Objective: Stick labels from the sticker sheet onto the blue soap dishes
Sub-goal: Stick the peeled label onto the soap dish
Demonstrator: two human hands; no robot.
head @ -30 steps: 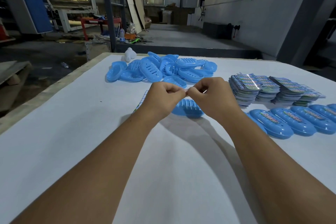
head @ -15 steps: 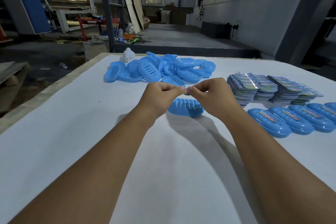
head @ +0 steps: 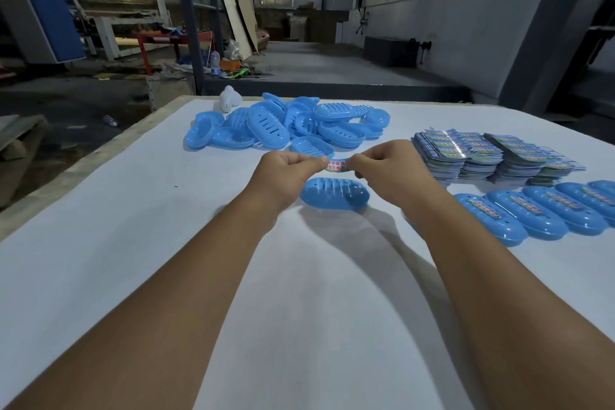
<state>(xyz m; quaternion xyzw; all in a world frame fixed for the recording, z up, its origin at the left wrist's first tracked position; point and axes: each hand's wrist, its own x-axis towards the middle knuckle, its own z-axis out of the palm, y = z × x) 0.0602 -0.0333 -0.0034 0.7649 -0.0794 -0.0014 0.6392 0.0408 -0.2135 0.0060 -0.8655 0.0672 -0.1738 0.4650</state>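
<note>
Both hands meet over the white bench. The left hand and the right hand each pinch one end of a small printed label, fingers curled tight in a narrow grip, the label stretched between them. Just below it lies one blue soap dish, ribbed side up, bare of any label. To the right, a row of labelled dishes runs off the edge; at least five show. A loose heap of blue dishes, too tangled to count, sits farther back. Stacks of sticker sheets stand beside the right hand, about four piles.
</note>
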